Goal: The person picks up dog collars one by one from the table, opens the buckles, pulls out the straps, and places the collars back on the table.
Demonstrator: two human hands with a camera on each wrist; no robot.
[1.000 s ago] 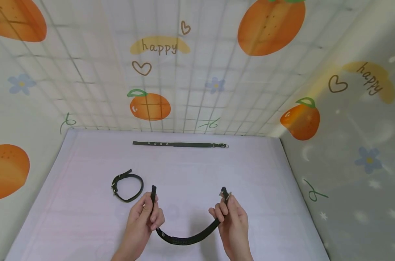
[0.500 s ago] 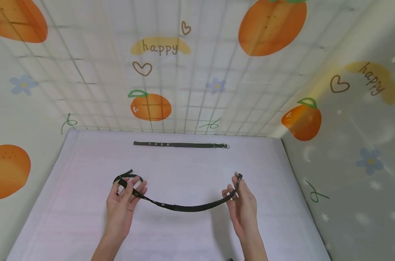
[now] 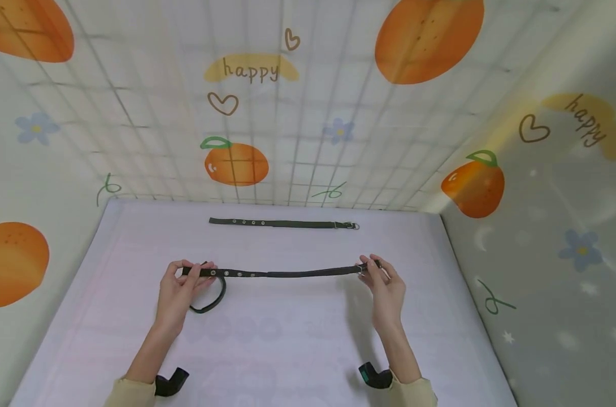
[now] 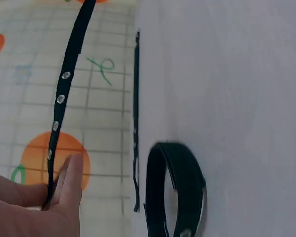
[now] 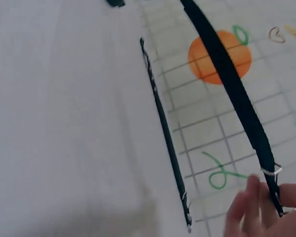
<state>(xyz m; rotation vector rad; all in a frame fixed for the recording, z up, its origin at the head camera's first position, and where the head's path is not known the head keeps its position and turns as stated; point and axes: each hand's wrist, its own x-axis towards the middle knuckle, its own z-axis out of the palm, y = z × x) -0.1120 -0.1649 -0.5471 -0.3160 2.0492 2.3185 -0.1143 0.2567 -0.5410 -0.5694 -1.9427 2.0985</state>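
Observation:
A black collar with metal eyelets and a buckle (image 3: pixel 298 275) is stretched nearly straight between both hands, raised above the table. My left hand (image 3: pixel 177 291) pinches its eyelet end between thumb and fingers; in the left wrist view a row of eyelets runs up the strap (image 4: pixel 60 98). At the other end my right hand (image 3: pixel 387 291) pinches the collar beside the buckle, whose metal loop (image 5: pixel 271 171) shows in the right wrist view. A second collar, closed into a loop (image 3: pixel 218 295), stands on the table behind the left hand, partly hidden by it.
A third collar (image 3: pixel 303 224) lies straight along the back of the white table (image 3: pixel 287 350). Printed curtains (image 3: pixel 298 113) with oranges and a grid rise behind and at both sides. Black wrist-worn devices (image 3: pixel 172 382) sit at both cuffs.
The held collar has gone from a deep sag to almost straight. Both hands have moved forward and apart, raising it toward the back of the table.

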